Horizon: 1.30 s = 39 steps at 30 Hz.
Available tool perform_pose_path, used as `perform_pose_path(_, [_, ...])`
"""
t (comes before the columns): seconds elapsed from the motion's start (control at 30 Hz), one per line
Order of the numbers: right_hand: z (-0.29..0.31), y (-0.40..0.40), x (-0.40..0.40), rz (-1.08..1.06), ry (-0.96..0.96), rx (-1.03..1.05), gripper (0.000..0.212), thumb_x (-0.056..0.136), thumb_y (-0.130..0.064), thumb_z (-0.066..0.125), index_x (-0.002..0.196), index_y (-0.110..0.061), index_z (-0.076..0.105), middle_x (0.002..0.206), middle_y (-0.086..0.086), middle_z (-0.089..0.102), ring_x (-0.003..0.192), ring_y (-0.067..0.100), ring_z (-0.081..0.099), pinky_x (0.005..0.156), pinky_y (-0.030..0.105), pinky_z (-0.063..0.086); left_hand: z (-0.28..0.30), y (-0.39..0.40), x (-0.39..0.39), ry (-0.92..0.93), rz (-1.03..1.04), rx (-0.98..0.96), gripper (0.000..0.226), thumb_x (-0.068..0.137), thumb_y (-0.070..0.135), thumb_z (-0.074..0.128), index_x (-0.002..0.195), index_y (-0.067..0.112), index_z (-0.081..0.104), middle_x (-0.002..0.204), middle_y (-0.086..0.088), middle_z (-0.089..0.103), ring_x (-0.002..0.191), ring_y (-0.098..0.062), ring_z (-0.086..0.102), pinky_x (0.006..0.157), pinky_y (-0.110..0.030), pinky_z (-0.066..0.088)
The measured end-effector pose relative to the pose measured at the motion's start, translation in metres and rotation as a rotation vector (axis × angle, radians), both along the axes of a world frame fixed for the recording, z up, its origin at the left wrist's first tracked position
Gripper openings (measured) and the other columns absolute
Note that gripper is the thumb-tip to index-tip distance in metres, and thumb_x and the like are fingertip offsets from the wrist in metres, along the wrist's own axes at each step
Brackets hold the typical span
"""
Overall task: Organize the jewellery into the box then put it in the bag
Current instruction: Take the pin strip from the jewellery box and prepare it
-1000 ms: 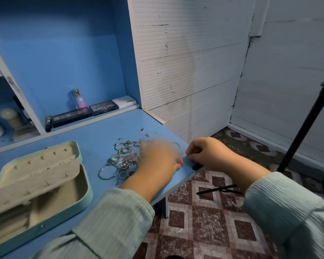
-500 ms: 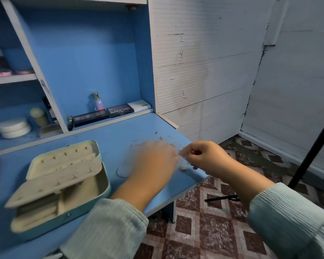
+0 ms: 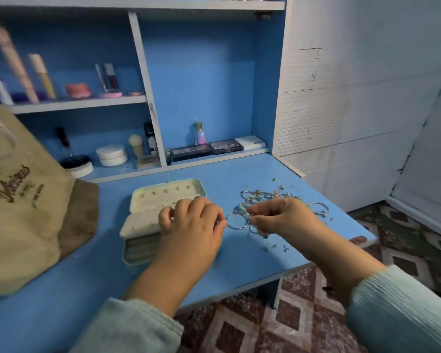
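Hoop earring, held between both hands above the blue desk; box open, bag waiting.

My left hand [image 3: 192,220] and right hand [image 3: 281,217] each pinch a side of one thin hoop earring [image 3: 237,221]. It sits just right of the open jewellery box [image 3: 163,197], with the loose jewellery pile [image 3: 270,197] behind my right hand and the tan tote bag [image 3: 23,200] at far left. Risks, as I judge them: the hoop may be snagged on neighbouring pieces, so a pull could drag them along; small studs [image 3: 275,247] lie near the desk edge [image 3: 329,261], and a sweep of my wrist could knock them to the tiled floor. Against half a second ago: the blur is gone, my hands sit closer together on the hoop, and the bag and upper shelves have come into sight.
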State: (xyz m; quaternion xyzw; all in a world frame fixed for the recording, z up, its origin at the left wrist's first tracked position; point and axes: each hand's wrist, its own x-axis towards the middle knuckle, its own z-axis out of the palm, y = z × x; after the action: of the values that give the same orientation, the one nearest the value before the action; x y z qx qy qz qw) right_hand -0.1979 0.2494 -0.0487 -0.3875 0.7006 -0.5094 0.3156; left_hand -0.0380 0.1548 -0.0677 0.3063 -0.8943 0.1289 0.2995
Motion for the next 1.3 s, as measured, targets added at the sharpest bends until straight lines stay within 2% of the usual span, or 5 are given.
perform_pose_path(0.43, [-0.014, -0.03, 0.044, 0.002, 0.267, -0.027, 0.014, 0.089, -0.019, 0.06, 0.093, -0.017, 0.074, 0.063, -0.01, 0.058, 0.057, 0.002, 0.05, 0.066, 0.023, 0.046, -0.007, -0.019, 0.039, -0.054, 0.03, -0.191, 0.03, 0.082, 0.041, 0.038, 0.074, 0.032, 0.065, 0.098, 0.008, 0.064, 0.092, -0.018, 0.041, 0.079, -0.038, 0.024])
perform_pose_path(0.67, [-0.012, -0.044, 0.05, -0.037, 0.023, -0.15, 0.014, 0.088, -0.003, 0.059, 0.084, -0.003, 0.072, 0.059, 0.005, 0.059, 0.05, 0.011, 0.051, 0.061, 0.023, 0.051, 0.005, -0.038, 0.033, -0.002, 0.033, -0.335, 0.027, 0.087, 0.04, 0.04, 0.079, 0.03, 0.064, 0.095, 0.012, 0.064, 0.092, -0.016, 0.042, 0.08, -0.038, 0.024])
perform_pose_path(0.87, [-0.015, -0.063, 0.048, -0.092, -0.089, -0.253, 0.024, 0.081, 0.003, 0.066, 0.067, -0.017, 0.066, 0.059, 0.002, 0.065, 0.059, 0.018, 0.06, 0.072, 0.037, 0.055, 0.022, -0.059, 0.023, 0.069, 0.003, -0.321, 0.023, 0.087, 0.037, 0.041, 0.081, 0.029, 0.062, 0.089, 0.015, 0.063, 0.088, -0.013, 0.041, 0.079, -0.036, 0.022])
perform_pose_path(1.03, [-0.011, -0.076, 0.049, -0.133, 0.066, -0.319, 0.027, 0.078, -0.007, 0.072, 0.063, -0.028, 0.063, 0.074, -0.004, 0.058, 0.06, -0.005, 0.052, 0.055, 0.003, 0.037, 0.027, -0.077, 0.018, 0.117, -0.053, -0.222, 0.022, 0.085, 0.037, 0.041, 0.08, 0.029, 0.061, 0.092, 0.014, 0.065, 0.089, -0.011, 0.041, 0.079, -0.035, 0.021])
perform_pose_path(1.3, [-0.012, -0.098, 0.045, -0.165, 0.075, -0.35, 0.025, 0.073, -0.011, 0.077, 0.064, -0.032, 0.067, 0.1, -0.001, 0.056, 0.096, 0.007, 0.053, 0.076, 0.002, 0.036, 0.031, -0.09, 0.017, 0.118, -0.109, -0.121, 0.023, 0.086, 0.036, 0.041, 0.084, 0.029, 0.062, 0.099, 0.013, 0.066, 0.093, -0.009, 0.04, 0.08, -0.032, 0.02])
